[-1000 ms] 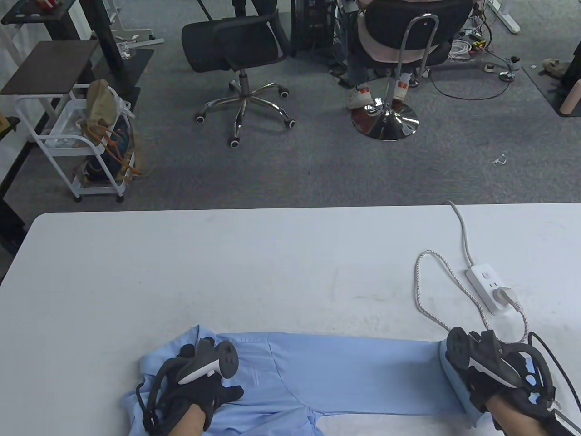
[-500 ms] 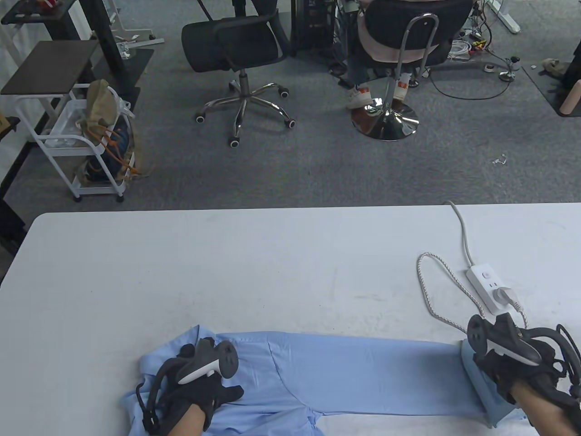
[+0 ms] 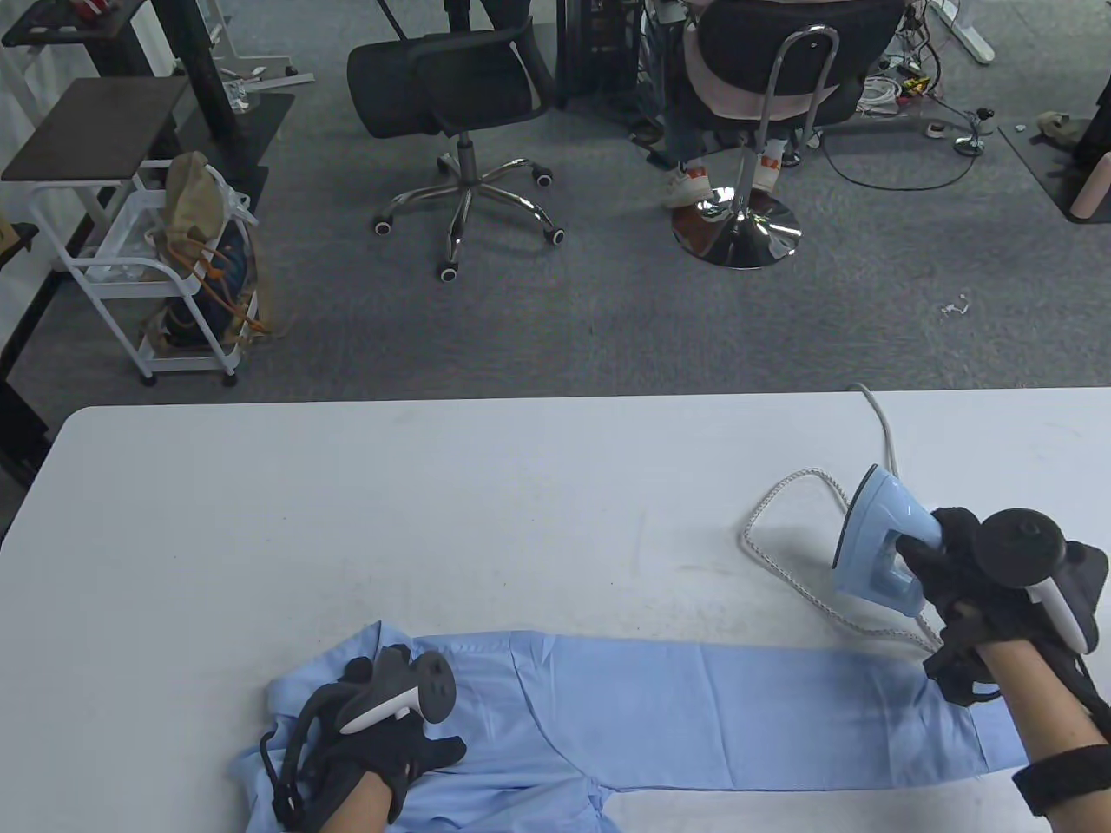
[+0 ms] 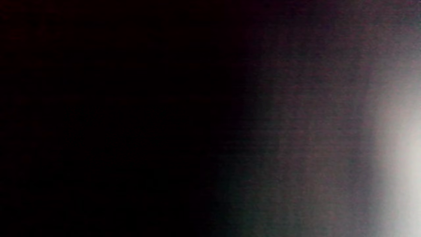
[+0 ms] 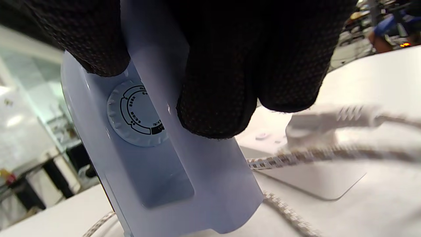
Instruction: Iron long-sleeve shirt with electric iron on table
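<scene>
Right hand grips the iron upright — left hand lies spread on the shirt.

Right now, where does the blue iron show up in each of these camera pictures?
Table view: the iron is at right, tipped up behind the shirt sleeve, its handle gripped by the right hand.
Left wrist view: not in it; the picture is dark and blurred.
Right wrist view: the iron fills the centre, dial showing, gloved fingers curled round its handle.
Shared landmark: the braided cord, also seen in the right wrist view.
</scene>
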A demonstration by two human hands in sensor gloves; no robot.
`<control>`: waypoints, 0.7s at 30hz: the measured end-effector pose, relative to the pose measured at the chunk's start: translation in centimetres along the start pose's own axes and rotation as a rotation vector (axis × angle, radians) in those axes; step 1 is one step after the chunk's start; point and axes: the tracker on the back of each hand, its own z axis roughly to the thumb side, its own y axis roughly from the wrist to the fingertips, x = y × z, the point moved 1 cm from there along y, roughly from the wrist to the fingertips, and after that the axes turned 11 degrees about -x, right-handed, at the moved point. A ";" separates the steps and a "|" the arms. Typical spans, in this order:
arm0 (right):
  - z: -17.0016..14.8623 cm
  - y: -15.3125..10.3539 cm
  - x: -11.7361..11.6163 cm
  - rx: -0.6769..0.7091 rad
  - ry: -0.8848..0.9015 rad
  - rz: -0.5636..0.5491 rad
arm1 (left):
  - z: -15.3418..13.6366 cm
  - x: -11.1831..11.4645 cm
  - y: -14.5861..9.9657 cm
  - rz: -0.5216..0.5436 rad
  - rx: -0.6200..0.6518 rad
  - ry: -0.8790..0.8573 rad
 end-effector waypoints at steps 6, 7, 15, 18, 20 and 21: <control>0.4 1.4 -3.6 0.013 0.017 -0.076 | 0.0 0.0 0.0 0.000 0.002 0.000; 0.6 1.7 -4.1 0.003 0.040 -0.074 | 0.0 0.0 0.0 0.000 0.002 0.000; 0.2 2.4 -6.4 0.050 0.066 -0.080 | 0.0 0.0 0.0 0.000 0.003 -0.001; 0.1 2.2 -6.2 0.072 0.035 -0.063 | 0.0 -0.1 0.0 0.001 0.003 0.000; 0.0 1.9 -5.8 0.087 0.022 -0.040 | 0.0 0.0 0.0 0.004 0.002 0.002; -0.1 1.7 -5.4 0.096 0.020 -0.039 | 0.0 0.0 0.0 0.007 0.001 0.004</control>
